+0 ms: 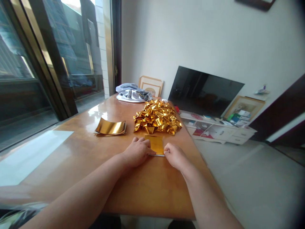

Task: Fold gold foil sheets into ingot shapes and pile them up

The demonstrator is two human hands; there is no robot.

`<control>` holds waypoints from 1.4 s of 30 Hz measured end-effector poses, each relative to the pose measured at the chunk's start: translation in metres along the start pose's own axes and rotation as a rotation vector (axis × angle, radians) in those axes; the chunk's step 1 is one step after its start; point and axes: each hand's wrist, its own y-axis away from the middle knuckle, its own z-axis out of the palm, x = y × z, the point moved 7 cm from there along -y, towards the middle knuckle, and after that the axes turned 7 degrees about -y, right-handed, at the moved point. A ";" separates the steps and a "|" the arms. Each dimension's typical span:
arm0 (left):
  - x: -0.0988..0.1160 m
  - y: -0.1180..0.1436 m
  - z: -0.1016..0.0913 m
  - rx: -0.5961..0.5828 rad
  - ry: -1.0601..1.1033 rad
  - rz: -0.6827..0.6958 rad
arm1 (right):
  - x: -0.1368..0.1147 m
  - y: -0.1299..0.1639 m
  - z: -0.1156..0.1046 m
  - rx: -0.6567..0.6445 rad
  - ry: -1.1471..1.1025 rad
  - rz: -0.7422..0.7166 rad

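Note:
A sheet of gold foil paper (pixel 155 143) lies flat on the wooden table in front of me, with a pale strip along its near edge. My left hand (pixel 138 152) is at its left side, fingers bent and closed on the near-left edge, the thumb along the near border. At the near-right corner, my right hand (pixel 175 156) is closed in a pinch on the same sheet. Just beyond is a heap of folded gold foil pieces (pixel 158 117). To the left rests a stack of gold foil sheets (pixel 111 127), its top sheet curling upward.
Folded clothes (pixel 132 92) lie at the far end of the table (pixel 152 187). A pale sheet (pixel 35 156) reflects light at the left. Past the table's right edge stand a television (pixel 205 92) and a white cabinet (pixel 219 132). Glass doors (pixel 71 47) line the left side.

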 end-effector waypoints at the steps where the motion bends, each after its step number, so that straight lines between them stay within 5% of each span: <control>1: 0.000 0.000 0.001 0.002 0.003 -0.002 | -0.001 0.001 -0.003 0.003 0.026 0.003; 5: -0.001 0.000 0.002 0.010 -0.012 -0.008 | -0.028 0.010 -0.016 -0.020 0.154 -0.101; 11: 0.000 0.000 0.002 0.021 -0.035 0.000 | -0.067 0.038 -0.004 -0.252 0.439 -0.180; 28: 0.001 0.000 0.003 0.047 -0.025 -0.013 | -0.047 0.064 -0.003 -0.271 0.733 -0.111; 33: 0.002 0.000 0.002 0.044 -0.024 -0.028 | -0.047 0.055 -0.017 -0.219 0.642 -0.118; 38: 0.002 0.000 0.002 0.053 -0.031 -0.041 | -0.054 0.024 -0.024 -0.099 0.192 -0.175; 42: 0.002 0.000 0.001 0.056 -0.032 -0.041 | -0.039 0.000 -0.010 -0.114 -0.038 -0.009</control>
